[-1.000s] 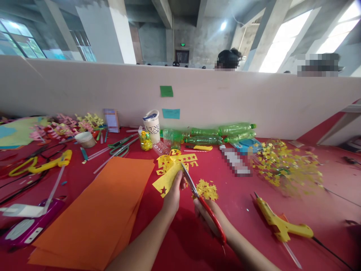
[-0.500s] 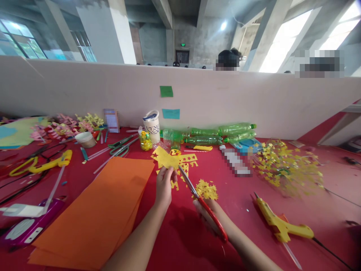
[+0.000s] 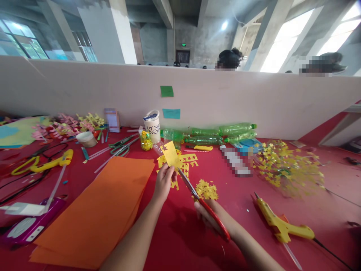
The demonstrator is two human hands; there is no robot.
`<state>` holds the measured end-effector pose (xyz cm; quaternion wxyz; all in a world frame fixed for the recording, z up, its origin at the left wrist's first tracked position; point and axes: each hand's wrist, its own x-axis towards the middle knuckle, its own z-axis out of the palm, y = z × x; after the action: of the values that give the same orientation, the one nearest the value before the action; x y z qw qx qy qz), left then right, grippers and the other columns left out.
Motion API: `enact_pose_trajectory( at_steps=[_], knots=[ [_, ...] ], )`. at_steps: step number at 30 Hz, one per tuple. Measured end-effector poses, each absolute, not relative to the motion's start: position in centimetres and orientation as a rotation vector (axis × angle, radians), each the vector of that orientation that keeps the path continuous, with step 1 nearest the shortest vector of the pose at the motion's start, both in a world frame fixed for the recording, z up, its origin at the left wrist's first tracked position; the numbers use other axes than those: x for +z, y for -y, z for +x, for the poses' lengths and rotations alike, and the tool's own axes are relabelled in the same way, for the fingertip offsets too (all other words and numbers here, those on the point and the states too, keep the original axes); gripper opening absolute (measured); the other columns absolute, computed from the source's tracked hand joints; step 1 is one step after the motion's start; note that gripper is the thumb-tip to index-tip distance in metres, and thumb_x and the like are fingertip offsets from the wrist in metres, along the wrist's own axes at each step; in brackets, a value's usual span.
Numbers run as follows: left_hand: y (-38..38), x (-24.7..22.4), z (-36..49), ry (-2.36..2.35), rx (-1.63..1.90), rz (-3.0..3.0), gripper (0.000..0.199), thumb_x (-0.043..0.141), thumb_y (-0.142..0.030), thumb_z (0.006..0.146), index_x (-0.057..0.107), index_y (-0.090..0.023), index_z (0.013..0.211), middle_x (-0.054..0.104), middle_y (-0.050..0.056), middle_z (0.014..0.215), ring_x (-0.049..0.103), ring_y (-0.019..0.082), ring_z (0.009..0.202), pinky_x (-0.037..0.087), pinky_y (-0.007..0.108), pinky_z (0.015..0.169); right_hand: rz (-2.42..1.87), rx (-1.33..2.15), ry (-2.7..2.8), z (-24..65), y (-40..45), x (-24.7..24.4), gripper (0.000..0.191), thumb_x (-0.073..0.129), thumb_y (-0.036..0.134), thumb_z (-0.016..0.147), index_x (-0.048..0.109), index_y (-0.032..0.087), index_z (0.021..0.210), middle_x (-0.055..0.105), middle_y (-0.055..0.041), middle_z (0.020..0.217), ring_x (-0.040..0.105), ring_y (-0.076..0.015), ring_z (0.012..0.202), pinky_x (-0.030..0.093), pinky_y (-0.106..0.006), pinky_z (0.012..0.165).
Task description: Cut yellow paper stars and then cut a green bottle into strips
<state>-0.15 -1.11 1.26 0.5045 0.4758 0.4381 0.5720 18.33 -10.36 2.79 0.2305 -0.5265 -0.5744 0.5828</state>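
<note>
Pinched between the thumb and fingers of my left hand (image 3: 164, 181) is a piece of yellow paper (image 3: 171, 153) with a star-shaped hole near its upper left corner. My right hand (image 3: 210, 214) grips red-handled scissors (image 3: 212, 213), whose blades point up and left with their tips at the paper's lower right edge. Whether the blades are parted there is too small to tell. Behind the paper lie yellow strips (image 3: 188, 158) with star cutouts. A pile of small yellow stars (image 3: 207, 189) sits just beyond my right hand.
Orange sheets (image 3: 98, 210) lie left of my arms. A yellow glue gun (image 3: 279, 222) rests at right, below a bunch of star-tipped stems (image 3: 284, 165). Green bottles (image 3: 220, 134), a white cup (image 3: 152, 127) and a yellow cutter knife (image 3: 203, 148) stand or lie toward the pale partition (image 3: 214, 94).
My left hand has turned the yellow paper so it points more upright, and its edge has shifted against the scissor tips. The scissors have hardly moved.
</note>
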Motion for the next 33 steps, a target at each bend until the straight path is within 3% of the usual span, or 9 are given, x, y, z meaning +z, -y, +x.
enact_pose_trajectory(
  at_steps=[33],
  knots=[
    [-0.1, 0.5, -1.6, -1.029, 1.282, 1.309, 0.022, 0.053, -0.037, 0.086, 0.052, -0.02, 0.073, 0.053, -0.005, 0.057, 0.049, 0.009, 0.051, 0.039, 0.02, 0.051, -1.549, 1.529, 1.67, 18.9, 9.9, 2.5, 0.059, 0.041, 0.071, 0.085, 0.049, 0.017, 0.063, 0.046, 0.0037, 0.046, 0.038, -0.0053, 0.035, 0.027, -0.018, 0.035]
  ],
)
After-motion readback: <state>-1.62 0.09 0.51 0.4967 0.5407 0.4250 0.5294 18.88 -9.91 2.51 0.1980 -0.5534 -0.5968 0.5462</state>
